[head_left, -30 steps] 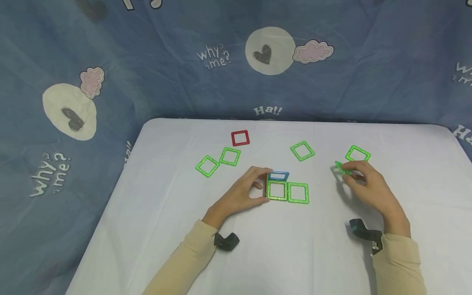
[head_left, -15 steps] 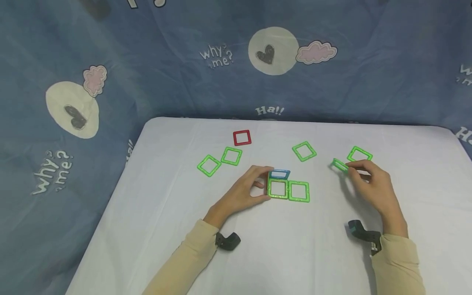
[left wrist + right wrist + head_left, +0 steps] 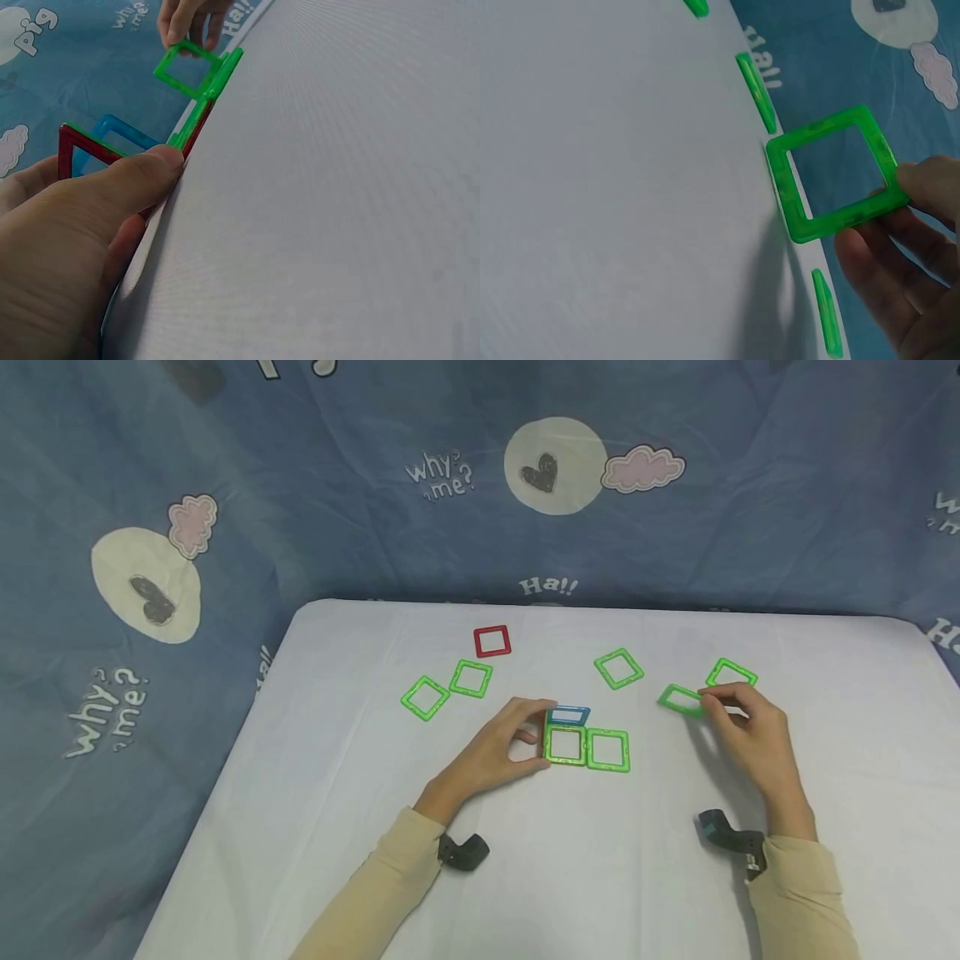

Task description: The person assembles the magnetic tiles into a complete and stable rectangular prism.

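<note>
In the head view my left hand grips the left side of a small build of square magnetic tiles. A tilted blue tile stands at its back, and a green tile lies in front, joined to another green tile on its right. An upright red tile shows between thumb and fingers in the left wrist view. To the right, my right hand pinches one green magnetic tile by its edge, thumb on one side and fingers on the other, raised above the table with a shadow below.
Loose tiles lie flat on the white table: a red tile at the back, two green ones at the left, a green tile behind the build, and another green tile just behind the right hand. A blue printed cloth hangs behind.
My right hand has moved a little left, and the green tile in it has turned flatter, its frame now facing up. The left hand and the build have stayed put.
</note>
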Available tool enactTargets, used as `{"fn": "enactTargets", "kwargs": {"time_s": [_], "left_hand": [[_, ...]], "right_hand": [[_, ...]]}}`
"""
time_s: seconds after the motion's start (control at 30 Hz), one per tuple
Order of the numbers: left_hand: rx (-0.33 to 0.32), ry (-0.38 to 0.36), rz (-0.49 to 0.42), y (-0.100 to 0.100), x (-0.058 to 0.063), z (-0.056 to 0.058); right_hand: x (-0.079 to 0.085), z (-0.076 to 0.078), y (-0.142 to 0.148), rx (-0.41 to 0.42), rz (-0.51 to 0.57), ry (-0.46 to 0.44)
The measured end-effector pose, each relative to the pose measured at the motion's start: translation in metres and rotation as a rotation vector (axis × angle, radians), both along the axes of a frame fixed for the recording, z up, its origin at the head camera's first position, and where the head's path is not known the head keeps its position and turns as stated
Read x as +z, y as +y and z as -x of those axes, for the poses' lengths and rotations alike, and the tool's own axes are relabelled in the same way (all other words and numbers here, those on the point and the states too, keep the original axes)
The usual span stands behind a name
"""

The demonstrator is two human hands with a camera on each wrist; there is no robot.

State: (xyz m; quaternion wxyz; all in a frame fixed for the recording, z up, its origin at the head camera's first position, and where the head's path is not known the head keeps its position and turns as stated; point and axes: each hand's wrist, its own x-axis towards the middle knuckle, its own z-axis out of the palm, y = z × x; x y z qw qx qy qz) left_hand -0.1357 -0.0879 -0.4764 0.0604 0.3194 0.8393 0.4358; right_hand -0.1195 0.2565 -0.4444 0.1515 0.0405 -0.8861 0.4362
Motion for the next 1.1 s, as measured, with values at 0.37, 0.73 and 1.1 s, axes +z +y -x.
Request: {"fn": "enactTargets", "kwargs": {"time_s": [0.37,0.73,1.1], "left_hand": [[0.012,-0.048,-0.056,0.000,0.001,-0.002],[0.029,-0.089,-0.108,0.000,0.002,-0.002],[0.024,-0.096,-0.105,0.000,0.002,-0.001]], "right_hand": [[-0.003,0.001,-0.008,0.028,-0.011,-0.007],[-0.006,0.002,-0.017,0.107,-0.012,0.015],[-0.005,0.003,-0.023,0.142,-0.020,0.023]]}}
